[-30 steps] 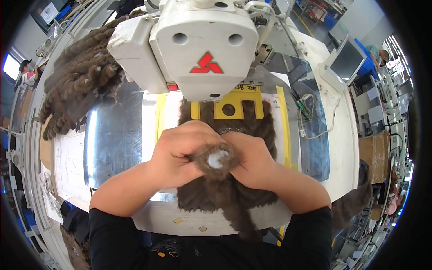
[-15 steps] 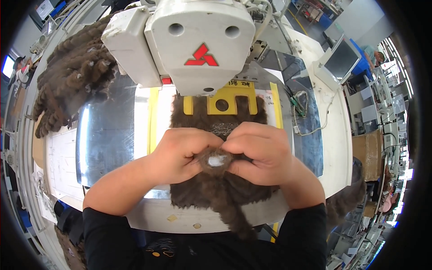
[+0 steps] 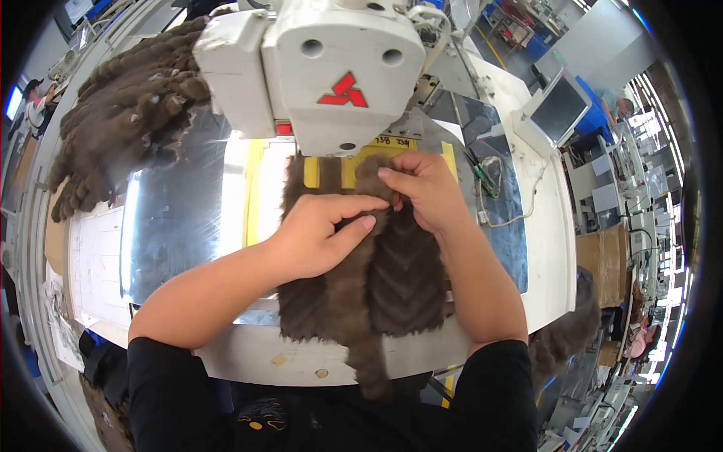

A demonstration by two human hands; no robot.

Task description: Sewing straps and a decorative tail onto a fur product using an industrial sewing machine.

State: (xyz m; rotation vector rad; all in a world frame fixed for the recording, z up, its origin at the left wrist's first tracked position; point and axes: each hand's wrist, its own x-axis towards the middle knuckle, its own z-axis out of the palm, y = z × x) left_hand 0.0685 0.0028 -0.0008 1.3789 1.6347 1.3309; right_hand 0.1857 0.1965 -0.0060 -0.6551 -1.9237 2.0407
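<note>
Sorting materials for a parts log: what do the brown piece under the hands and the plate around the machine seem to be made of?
The brown piece looks like fur or plush: dense matte pile with chevron ridges. The plate seems to be polished metal, since it reflects glare.

Two hands, the left hand [image 3: 320, 237] and the right hand [image 3: 422, 188], lie on one brown fur piece [image 3: 376, 279] on the counter [image 3: 542, 256]. One white sewing machine [image 3: 331, 68] stands above one yellow template [image 3: 260, 188]. One heap of fur pieces [image 3: 124, 113] lies at the left, and one small screen [image 3: 559, 109] stands at the right.
</note>
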